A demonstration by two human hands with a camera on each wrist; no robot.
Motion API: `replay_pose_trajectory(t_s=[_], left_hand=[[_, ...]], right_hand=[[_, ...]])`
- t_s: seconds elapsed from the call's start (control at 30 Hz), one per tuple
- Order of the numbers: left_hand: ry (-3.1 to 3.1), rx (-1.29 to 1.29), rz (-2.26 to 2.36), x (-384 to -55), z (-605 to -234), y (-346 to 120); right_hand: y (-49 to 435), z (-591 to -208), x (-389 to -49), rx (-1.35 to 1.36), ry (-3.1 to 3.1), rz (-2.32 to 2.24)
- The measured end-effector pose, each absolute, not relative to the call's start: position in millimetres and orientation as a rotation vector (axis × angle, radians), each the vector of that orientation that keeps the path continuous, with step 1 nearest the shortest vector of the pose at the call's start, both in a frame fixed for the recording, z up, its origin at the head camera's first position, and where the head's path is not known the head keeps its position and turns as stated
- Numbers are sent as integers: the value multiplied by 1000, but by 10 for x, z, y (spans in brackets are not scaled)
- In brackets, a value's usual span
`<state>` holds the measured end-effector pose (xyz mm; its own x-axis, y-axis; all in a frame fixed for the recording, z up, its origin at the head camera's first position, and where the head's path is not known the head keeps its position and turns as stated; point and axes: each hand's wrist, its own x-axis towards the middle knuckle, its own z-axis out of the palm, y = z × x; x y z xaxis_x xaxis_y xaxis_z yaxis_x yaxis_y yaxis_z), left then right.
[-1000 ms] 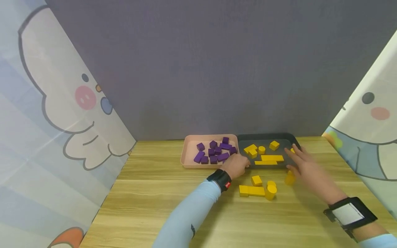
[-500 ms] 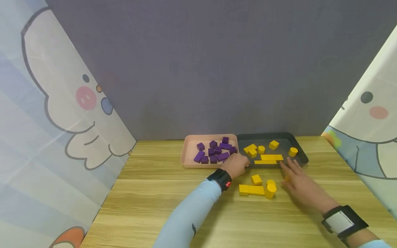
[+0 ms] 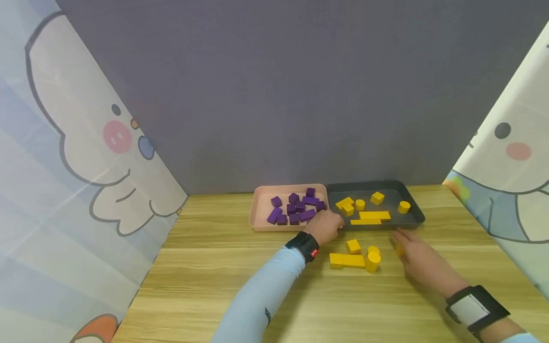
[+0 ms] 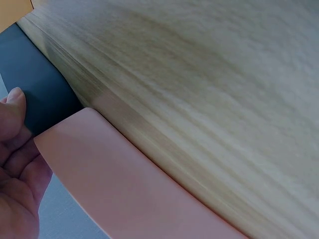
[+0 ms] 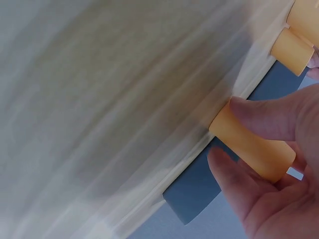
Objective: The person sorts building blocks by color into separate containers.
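My left hand (image 3: 324, 226) grips the near wall of the dark tray (image 4: 37, 74), where it meets the pink tray (image 3: 259, 209). Its thumb presses the outside of that wall in the left wrist view. At the dark tray's near right edge, my right hand (image 3: 424, 259) holds a yellow cylinder (image 5: 254, 144) between thumb and fingers, upright close over the table. Several yellow blocks lie inside the dark tray, among them a cube (image 3: 377, 198), a short cylinder (image 3: 403, 207) and a flat bar (image 3: 374, 215). Purple blocks (image 3: 274, 216) fill much of the pink tray.
On the wooden table (image 3: 206, 267), between my hands, stand a yellow cube (image 3: 353, 246), a yellow bar (image 3: 352, 260) and a yellow cylinder (image 3: 372, 262) with another behind it. A grey panel (image 3: 274, 95) rises behind the trays. Cartoon-printed cloth (image 3: 86, 143) hangs at both sides.
My right hand has drawn back from over the dark tray's right end toward the table and closed round the standing yellow cylinder. My left hand has stayed at the tray wall.
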<state>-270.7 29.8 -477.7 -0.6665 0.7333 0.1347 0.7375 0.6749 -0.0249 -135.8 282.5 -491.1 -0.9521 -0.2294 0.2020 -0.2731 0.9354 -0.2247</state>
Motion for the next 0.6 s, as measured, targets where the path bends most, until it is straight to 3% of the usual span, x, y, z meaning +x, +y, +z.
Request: replay_pose_trajectory(t_s=[0.6], left_hand=[[-2744, -1222, -43, -2701, -4765, 289]], right_hand=[[2812, -4682, -1392, 341, -2998, 513]])
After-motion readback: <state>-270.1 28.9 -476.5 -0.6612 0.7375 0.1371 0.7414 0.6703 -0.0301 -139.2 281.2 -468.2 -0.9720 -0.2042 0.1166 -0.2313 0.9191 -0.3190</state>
